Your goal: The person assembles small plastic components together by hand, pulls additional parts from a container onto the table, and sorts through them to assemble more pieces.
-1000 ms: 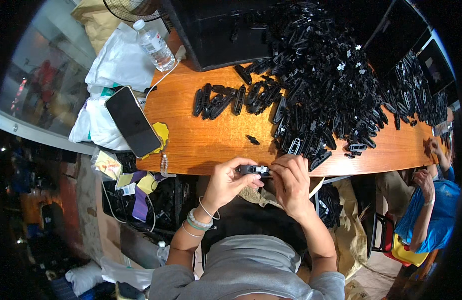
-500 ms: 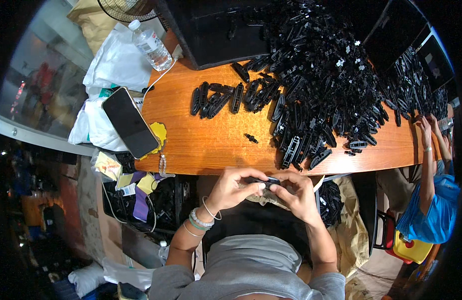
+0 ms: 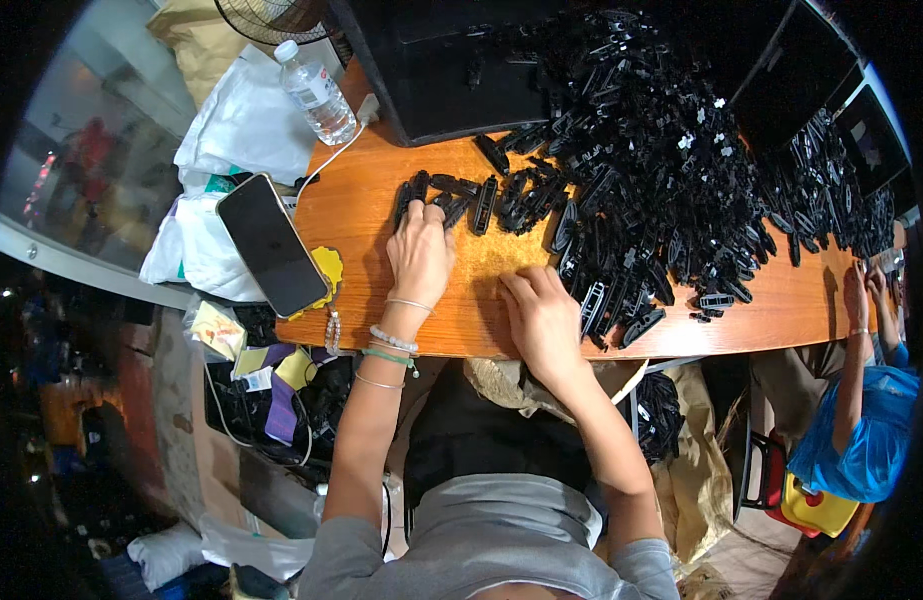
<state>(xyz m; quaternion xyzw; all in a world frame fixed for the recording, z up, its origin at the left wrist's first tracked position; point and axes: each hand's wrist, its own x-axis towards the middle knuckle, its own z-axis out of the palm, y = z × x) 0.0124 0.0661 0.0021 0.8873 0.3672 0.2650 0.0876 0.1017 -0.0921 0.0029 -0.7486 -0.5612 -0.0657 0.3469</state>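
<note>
My left hand [image 3: 419, 258], with bracelets at its wrist, reaches over the table to a small group of long black plastic parts [image 3: 487, 205]. Its fingers curl down among the nearest of them, and what lies under the fingertips is hidden. Nearer the table's front edge, my right hand [image 3: 543, 318] rests with thumb and fingers drawn together on the wood. Whatever the right fingertips pinch is covered by them. Just right of that hand begins a large heap of black plastic parts [image 3: 641, 200], some of them long, boat-shaped frames.
A phone [image 3: 271, 245] and a water bottle [image 3: 317, 95] are at the left. A black bin [image 3: 441, 90] stands behind the parts. Below the left edge is a container of scraps [image 3: 271, 395]. At the far right, another person in blue [image 3: 856, 430] handles similar parts.
Both hands were together at the table's front edge, holding a black part. They have separated: the left went forward to the group, the right onto the table, where a small black piece lay.
</note>
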